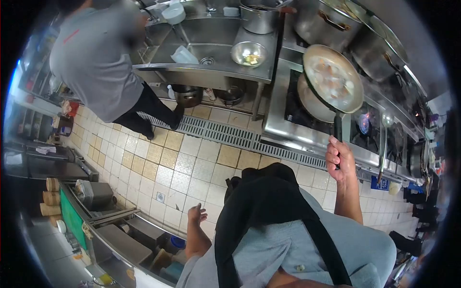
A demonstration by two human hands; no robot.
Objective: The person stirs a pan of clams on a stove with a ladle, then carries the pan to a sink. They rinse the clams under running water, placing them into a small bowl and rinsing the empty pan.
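Observation:
My right hand (340,159) is closed round the black handle of a frying pan (357,98). The pan is raised and tilted over the stove, with pale and orange-brown pieces of food (331,79) in a whitish liquid or steam. Beneath it, partly covered, sits another pan (307,101) on a burner. My left hand (197,214) hangs low over the tiled floor, its fingers apart and holding nothing.
A lit burner (365,123) and a long ladle (385,139) are right of the pan. Large pots (321,21) stand behind. A steel bowl (249,54) sits beside the sink (206,43). A person in grey (93,57) stands at the sink. Counter containers (122,242) are at lower left.

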